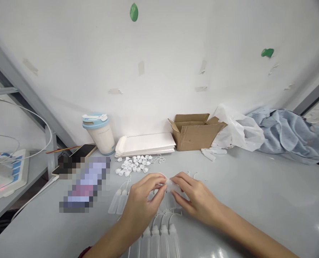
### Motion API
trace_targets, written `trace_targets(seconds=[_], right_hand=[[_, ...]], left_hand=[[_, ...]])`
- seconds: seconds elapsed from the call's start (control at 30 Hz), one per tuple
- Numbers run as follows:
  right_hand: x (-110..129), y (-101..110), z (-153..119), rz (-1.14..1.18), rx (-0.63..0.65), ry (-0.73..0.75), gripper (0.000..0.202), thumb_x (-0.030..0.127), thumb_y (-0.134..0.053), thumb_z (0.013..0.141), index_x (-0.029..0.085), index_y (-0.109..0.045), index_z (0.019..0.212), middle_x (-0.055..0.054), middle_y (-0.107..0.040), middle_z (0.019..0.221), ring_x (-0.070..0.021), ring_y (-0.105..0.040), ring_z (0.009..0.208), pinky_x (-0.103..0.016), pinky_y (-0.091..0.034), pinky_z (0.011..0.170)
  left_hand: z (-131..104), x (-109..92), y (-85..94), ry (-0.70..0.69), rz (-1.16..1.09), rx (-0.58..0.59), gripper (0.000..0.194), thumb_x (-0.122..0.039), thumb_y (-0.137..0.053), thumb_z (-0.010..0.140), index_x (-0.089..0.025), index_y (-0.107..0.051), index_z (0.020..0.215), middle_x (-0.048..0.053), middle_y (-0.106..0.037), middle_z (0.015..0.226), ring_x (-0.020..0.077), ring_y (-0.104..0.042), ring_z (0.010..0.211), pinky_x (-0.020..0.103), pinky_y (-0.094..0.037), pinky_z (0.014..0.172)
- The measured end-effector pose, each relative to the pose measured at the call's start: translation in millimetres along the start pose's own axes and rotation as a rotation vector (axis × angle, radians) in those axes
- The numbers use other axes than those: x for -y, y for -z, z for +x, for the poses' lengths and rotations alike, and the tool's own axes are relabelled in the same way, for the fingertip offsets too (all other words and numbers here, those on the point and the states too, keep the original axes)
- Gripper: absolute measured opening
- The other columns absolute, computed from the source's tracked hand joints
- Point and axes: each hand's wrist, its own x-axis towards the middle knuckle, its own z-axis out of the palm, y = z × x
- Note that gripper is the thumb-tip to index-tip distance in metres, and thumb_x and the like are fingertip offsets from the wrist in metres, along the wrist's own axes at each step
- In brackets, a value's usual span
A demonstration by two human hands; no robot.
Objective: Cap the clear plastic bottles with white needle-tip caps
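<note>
Above the middle of the table, my left hand (pixel 145 193) is closed in a pinch at the left end of a small translucent squeeze bottle (pixel 171 186). My right hand (pixel 193 197) grips the same bottle from the right, thumb and fingers around its body. Fingers hide much of it, and I cannot tell whether a cap is on. Below my hands lies a row of clear squeeze bottles (pixel 164 242) with pointed tops and thin looped straps. More such bottles (pixel 117 200) lie left of and partly behind my left hand. White caps (pixel 134 165) are heaped beyond it.
Behind the caps lies a stack of white padded envelopes (pixel 145 143), beside an open cardboard box (pixel 197 134). A lidded cup (pixel 100 136) and phones (pixel 78 156) are at left. Two loose bottles (pixel 209 154), a plastic bag (pixel 238 130) and blue cloth (pixel 288 134) sit at right.
</note>
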Motion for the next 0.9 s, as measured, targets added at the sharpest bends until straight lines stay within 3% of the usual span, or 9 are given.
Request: trace_targets(seconds=[0.13, 0.27, 0.47, 0.7, 0.9], right_hand=[[-1.8, -5.5, -0.9, 0.01, -0.117, 0.021, 0.03, 0.017, -0.044, 0.089, 0.016, -0.043, 0.119, -0.011, -0.057, 0.094, -0.0199, -0.057, 0.076, -0.032, -0.051, 0.062], [-2.9, -9.3, -3.1, 0.008, -0.198, 0.059, 0.046, 0.017, -0.042, 0.091, 0.019, -0.027, 0.134, -0.009, -0.056, 0.089, -0.019, -0.055, 0.07, -0.032, -0.051, 0.059], [-1.0, -9.6, -3.1, 0.129, -0.189, 0.019, 0.046, 0.018, -0.043, 0.091, 0.023, -0.027, 0.133, -0.006, -0.056, 0.087, -0.0172, -0.055, 0.069, -0.032, -0.053, 0.062], [-0.8, -11.8, -3.2, 0.212, -0.179, -0.029, 0.05, 0.018, -0.043, 0.09, 0.022, -0.022, 0.135, -0.004, -0.059, 0.083, -0.0147, -0.056, 0.066, -0.029, -0.052, 0.061], [-0.8, -11.8, -5.2, 0.128, -0.199, 0.087, 0.041, 0.018, -0.045, 0.089, 0.019, -0.032, 0.128, -0.007, -0.059, 0.086, -0.0169, -0.056, 0.072, -0.03, -0.051, 0.064]], left_hand=[[-4.4, 1.7, -1.6, -0.136, 0.113, -0.028, 0.022, -0.011, -0.052, 0.084, -0.018, -0.063, 0.101, 0.006, -0.069, 0.1, 0.016, -0.068, 0.085, 0.024, -0.06, 0.072], [-8.7, 4.6, -2.7, -0.3, 0.29, -0.004, 0.033, -0.01, -0.047, 0.088, -0.017, -0.053, 0.12, 0.01, -0.064, 0.114, 0.021, -0.062, 0.103, 0.033, -0.056, 0.088], [-9.8, 9.9, 0.7, -0.456, 0.477, 0.166, 0.044, -0.006, -0.041, 0.089, -0.011, -0.04, 0.133, 0.017, -0.055, 0.124, 0.0253, -0.05, 0.119, 0.041, -0.05, 0.095], [-6.1, 7.4, 7.5, -0.435, 0.49, 0.291, 0.043, -0.004, -0.04, 0.087, -0.013, -0.042, 0.129, 0.017, -0.051, 0.124, 0.0271, -0.046, 0.119, 0.045, -0.049, 0.093], [-2.2, -1.6, 9.2, -0.333, 0.344, 0.259, 0.034, -0.006, -0.042, 0.087, -0.018, -0.049, 0.118, 0.012, -0.051, 0.116, 0.0234, -0.047, 0.111, 0.039, -0.048, 0.09]])
